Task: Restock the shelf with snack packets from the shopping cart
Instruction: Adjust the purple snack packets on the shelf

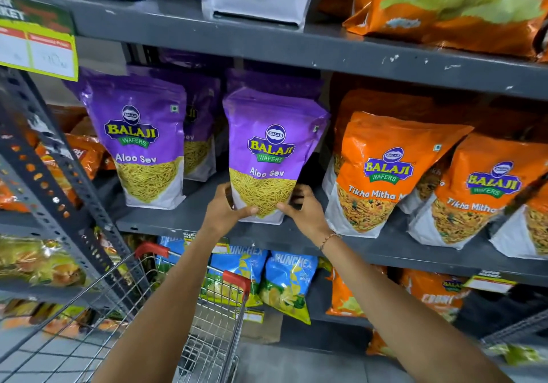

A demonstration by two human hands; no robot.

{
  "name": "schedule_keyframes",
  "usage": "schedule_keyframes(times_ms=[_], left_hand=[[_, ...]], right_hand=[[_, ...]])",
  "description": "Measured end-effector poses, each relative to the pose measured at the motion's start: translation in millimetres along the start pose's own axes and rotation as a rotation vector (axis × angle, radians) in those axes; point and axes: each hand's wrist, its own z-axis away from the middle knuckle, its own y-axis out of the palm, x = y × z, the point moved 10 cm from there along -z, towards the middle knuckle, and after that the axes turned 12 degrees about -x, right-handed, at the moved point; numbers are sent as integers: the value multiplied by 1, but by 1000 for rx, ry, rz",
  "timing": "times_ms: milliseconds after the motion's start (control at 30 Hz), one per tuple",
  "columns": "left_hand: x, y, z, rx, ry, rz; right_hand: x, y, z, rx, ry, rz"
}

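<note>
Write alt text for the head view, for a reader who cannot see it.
Both hands, left hand and right hand, grip the base of a purple Aloo Sev packet standing on a grey shelf. Another purple Aloo Sev packet stands left, orange Tikha Mitha packets right, a wire shopping cart below.

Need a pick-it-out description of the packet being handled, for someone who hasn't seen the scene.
Find the grey metal middle shelf. Two purple Aloo Sev snack pouches stand at its front; take the right-hand purple pouch, beside the orange Tikha Mitha pouches. Only it is gripped at its base by the left hand and right hand.
</note>
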Motion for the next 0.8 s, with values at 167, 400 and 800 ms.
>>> schedule_keyframes(times_ms=[167,400,800], left_hand=[[-5,-62,9,-366,92,98],[34,-156,-15,-649,-19,-102],[57,-173,-43,-433,96,-102]], right_hand=[[30,0,49,-112,-216,-10],[89,155,42,413,-246,21],[101,246,7,422,-175,74]])
